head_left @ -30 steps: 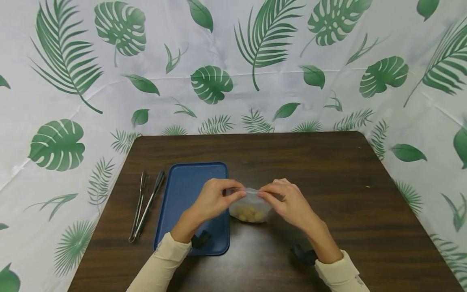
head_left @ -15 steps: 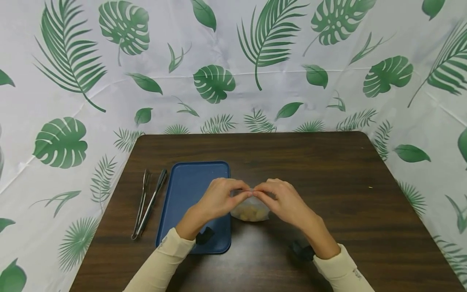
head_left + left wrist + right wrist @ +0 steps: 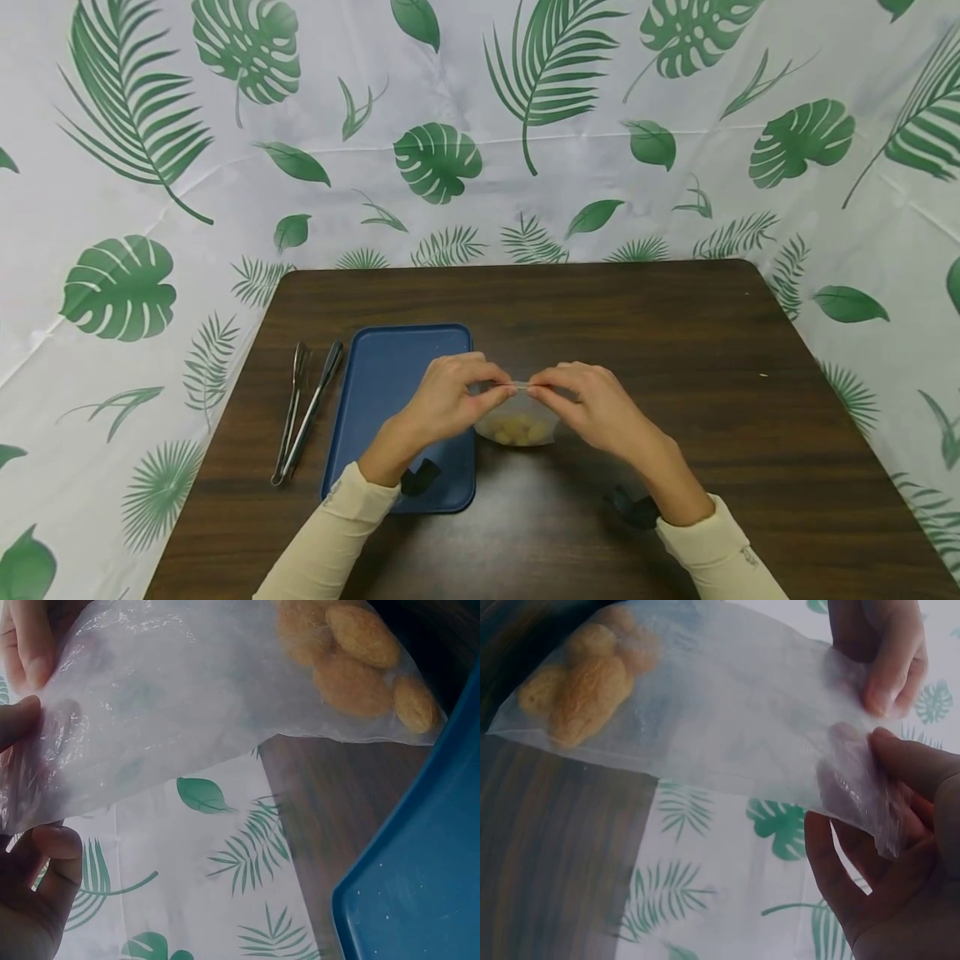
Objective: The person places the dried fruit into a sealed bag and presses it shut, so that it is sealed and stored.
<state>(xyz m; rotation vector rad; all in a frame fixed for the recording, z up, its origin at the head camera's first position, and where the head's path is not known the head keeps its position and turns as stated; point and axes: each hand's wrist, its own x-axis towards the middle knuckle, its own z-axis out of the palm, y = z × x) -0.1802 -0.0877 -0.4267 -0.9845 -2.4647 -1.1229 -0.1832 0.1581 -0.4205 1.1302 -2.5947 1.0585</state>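
A clear plastic zip bag [image 3: 534, 408] hangs upright between both hands, just right of the blue tray. Several golden-brown, rounded food pieces [image 3: 364, 656] lie in its bottom; their exact kind cannot be told. At the left part of the bag's top edge, my left hand [image 3: 453, 396] pinches the plastic between thumb and fingers. My right hand [image 3: 596, 408] pinches the same edge a short way to the right. Close up in the right wrist view, thumb [image 3: 911, 757] and fingers of that hand lie on opposite faces of the bag's mouth.
The blue tray [image 3: 397, 350] lies under the left forearm. Metal tongs [image 3: 303, 421] with dark handle grips rest left of it on the dark wooden table [image 3: 637, 317]. A leaf-patterned white cloth [image 3: 337, 200] hangs behind the table.
The hands slid together along the bag's top edge until the fingertips nearly met, then parted slightly. Both hands kept pinching the bag. The head view shifted a little.
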